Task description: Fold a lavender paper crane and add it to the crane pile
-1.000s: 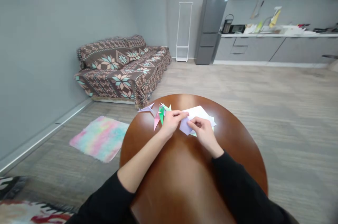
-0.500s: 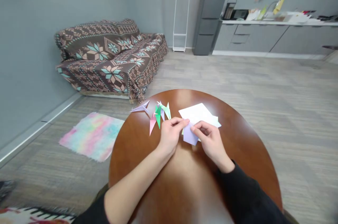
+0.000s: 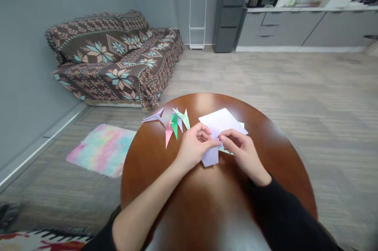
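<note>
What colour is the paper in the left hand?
The paper is light purple, clearest in the head view.

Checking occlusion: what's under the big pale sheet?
Green paper pokes out from under the sheet near the right hand; the table is beneath. Anything else there is covered.

Folded sheet (image 3: 210, 158): lavender. Paper figures (image 3: 174, 124): pink, green, pale green, lavender. Worktop (image 3: 265, 152): reddish brown. Sofa cover (image 3: 118, 58): brown, turquoise-and-peach star motifs. Rug (image 3: 102, 150), left: blended pink, yellow, turquoise bands.

Patterned sofa (image 3: 124, 60) beside gray wall (image 3: 25, 46), pastel rug (image 3: 102, 150) on floor (image 3: 265, 77).
</note>
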`<state>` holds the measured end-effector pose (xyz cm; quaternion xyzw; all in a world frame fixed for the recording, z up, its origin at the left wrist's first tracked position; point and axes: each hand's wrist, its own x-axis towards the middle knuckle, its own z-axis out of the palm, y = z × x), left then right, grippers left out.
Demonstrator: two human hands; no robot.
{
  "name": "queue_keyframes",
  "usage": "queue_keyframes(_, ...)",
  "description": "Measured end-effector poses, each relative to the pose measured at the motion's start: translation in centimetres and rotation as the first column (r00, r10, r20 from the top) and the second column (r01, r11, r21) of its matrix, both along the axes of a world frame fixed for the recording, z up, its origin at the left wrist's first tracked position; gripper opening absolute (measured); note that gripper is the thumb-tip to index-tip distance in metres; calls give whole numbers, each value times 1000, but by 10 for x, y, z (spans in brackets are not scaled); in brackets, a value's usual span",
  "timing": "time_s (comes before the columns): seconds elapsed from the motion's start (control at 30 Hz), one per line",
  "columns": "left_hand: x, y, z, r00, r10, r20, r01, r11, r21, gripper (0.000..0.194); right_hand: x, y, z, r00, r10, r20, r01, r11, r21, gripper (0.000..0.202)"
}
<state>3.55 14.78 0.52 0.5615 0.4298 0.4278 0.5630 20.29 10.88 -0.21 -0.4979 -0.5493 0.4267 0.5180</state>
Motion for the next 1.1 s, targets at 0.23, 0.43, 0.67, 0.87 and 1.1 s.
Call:
queue_keyframes(0.23, 4, -5, -2, 996, -60, -67, 62, 998, 34, 28, -1, -3, 1, 997, 31, 77, -33, 999, 25, 19)
queue_keyframes(0.43, 1, -4, 1, 993, -117, 21, 118, 992, -46, 23, -1, -5, 2, 992, 39, 120, -50, 994, 95, 17)
queue_keyframes(0.67, -1, -4, 1, 988, -155, 12, 155, 988, 28, 17, -4, -7, 0, 996, -55, 74, 40, 981, 190, 15)
queue_keyframes(0.87, 0, -4, -2, 991, -124, -52, 130, 983, 131, 15, -7, -8, -7, 996, -85, -28, 89, 983, 161, 15)
queue_keyframes(1.1, -5, -2, -2, 980, -163, -116, 178, 976, 127, 13, 8, 3, -7, 924, -314, -218, 345, 931, 118, 14)
